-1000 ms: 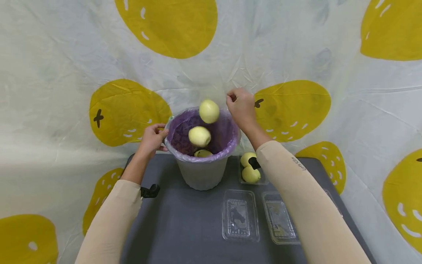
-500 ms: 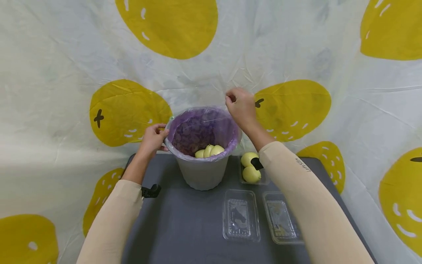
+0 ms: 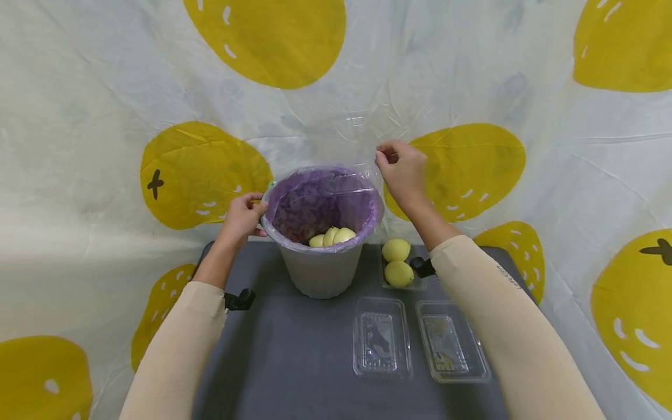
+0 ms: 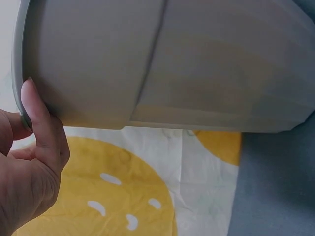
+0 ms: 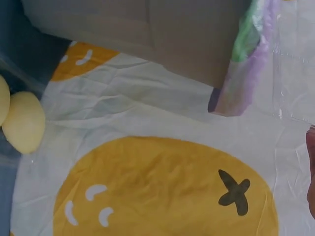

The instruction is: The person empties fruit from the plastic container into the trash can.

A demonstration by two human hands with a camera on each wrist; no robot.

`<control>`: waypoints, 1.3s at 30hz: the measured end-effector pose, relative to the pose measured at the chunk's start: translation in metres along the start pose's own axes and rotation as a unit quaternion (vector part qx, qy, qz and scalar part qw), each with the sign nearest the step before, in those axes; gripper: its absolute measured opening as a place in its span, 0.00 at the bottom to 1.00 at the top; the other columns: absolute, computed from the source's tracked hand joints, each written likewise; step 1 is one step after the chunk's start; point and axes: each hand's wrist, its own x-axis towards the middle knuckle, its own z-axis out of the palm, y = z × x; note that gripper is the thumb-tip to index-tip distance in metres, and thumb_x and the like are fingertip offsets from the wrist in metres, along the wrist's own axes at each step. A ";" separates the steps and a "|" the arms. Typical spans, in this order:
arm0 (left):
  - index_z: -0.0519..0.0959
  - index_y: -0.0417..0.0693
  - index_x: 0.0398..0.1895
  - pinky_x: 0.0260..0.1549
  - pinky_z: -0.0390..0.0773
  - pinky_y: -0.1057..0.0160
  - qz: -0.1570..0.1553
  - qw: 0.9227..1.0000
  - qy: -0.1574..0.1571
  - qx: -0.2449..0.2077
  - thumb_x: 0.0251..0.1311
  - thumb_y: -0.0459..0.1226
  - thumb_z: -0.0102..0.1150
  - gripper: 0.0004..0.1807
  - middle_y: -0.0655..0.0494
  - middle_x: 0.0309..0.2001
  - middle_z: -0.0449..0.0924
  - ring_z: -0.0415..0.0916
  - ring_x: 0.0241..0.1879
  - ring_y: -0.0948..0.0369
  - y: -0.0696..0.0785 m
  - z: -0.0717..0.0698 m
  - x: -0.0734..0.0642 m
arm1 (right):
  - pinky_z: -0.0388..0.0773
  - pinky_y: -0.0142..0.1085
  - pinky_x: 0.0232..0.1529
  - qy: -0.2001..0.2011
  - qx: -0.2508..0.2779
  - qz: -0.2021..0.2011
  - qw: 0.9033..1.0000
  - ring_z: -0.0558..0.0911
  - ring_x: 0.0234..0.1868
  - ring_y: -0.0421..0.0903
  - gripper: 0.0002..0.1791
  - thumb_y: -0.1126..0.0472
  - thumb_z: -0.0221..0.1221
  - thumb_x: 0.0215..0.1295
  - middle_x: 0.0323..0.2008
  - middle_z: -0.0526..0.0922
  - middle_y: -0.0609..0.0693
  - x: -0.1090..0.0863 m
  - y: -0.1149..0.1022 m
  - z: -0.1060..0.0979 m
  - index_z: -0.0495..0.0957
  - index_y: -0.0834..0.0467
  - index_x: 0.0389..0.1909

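A grey-white bucket (image 3: 321, 274) with a purple liner bag (image 3: 370, 224) folded over its rim stands at the back of the table. My left hand (image 3: 243, 219) pinches the bucket's rim on the left side, thumb and fingers on either side of the edge. Several pale yellow, pear-like fruits (image 3: 345, 235) lie inside. My right hand (image 3: 404, 172) pinches the edge of a clear plastic box (image 5: 298, 64), which is tipped up over the bucket's right rear rim. Its see-through walls barely show against the backdrop.
Right of the bucket, a clear box (image 3: 417, 284) holds two more yellow fruits (image 3: 399, 273). Two other clear plastic boxes, one on the left (image 3: 380, 344) and one on the right (image 3: 446, 344), lie nearer on the dark table (image 3: 294, 361). A fruit-print cloth (image 3: 325, 105) hangs close behind.
Two fruits in mid-air over the bucket one second ago have dropped in among the others. My right hand has shifted right with the clear box. My left hand stays on the rim.
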 end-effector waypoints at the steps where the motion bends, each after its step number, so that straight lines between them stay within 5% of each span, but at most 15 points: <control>1: 0.65 0.41 0.76 0.21 0.85 0.67 -0.001 1.000 0.000 0.000 0.79 0.40 0.52 0.28 0.44 0.48 0.71 0.77 0.29 0.64 0.000 0.000 0.000 | 0.87 0.31 0.38 0.002 0.010 0.011 1.000 0.89 0.33 0.51 0.09 0.62 0.65 0.69 0.35 0.90 0.58 0.000 0.000 -0.002 0.88 0.65 0.40; 6: 0.65 0.41 0.76 0.21 0.85 0.66 -0.005 1.000 -0.001 -0.003 0.79 0.40 0.52 0.27 0.45 0.47 0.71 0.77 0.29 0.64 0.000 0.000 -0.001 | 0.82 0.20 0.34 0.008 0.074 0.064 0.995 0.88 0.32 0.46 0.10 0.61 0.65 0.71 0.35 0.89 0.58 -0.003 0.007 -0.018 0.87 0.65 0.43; 15: 0.65 0.41 0.76 0.22 0.86 0.66 -0.003 1.000 -0.001 0.006 0.79 0.40 0.52 0.28 0.44 0.48 0.71 0.77 0.30 0.63 0.002 0.000 -0.001 | 0.87 0.26 0.36 0.041 0.164 0.146 0.975 0.88 0.32 0.39 0.12 0.62 0.66 0.69 0.36 0.88 0.55 -0.017 0.028 -0.048 0.86 0.67 0.45; 22: 0.66 0.39 0.75 0.20 0.85 0.67 -0.001 1.000 0.003 0.000 0.79 0.39 0.51 0.26 0.45 0.46 0.71 0.77 0.28 0.64 0.000 -0.001 -0.001 | 0.87 0.29 0.35 0.078 0.229 0.157 0.957 0.89 0.32 0.39 0.08 0.64 0.68 0.67 0.35 0.87 0.50 -0.031 0.040 -0.070 0.87 0.64 0.42; 39: 0.64 0.40 0.76 0.22 0.86 0.67 0.000 1.000 0.002 0.003 0.79 0.39 0.51 0.27 0.44 0.48 0.71 0.77 0.29 0.64 0.000 0.001 0.000 | 0.86 0.29 0.30 0.146 0.232 0.232 0.933 0.89 0.26 0.39 0.09 0.67 0.70 0.64 0.32 0.85 0.50 -0.078 0.102 -0.125 0.87 0.69 0.41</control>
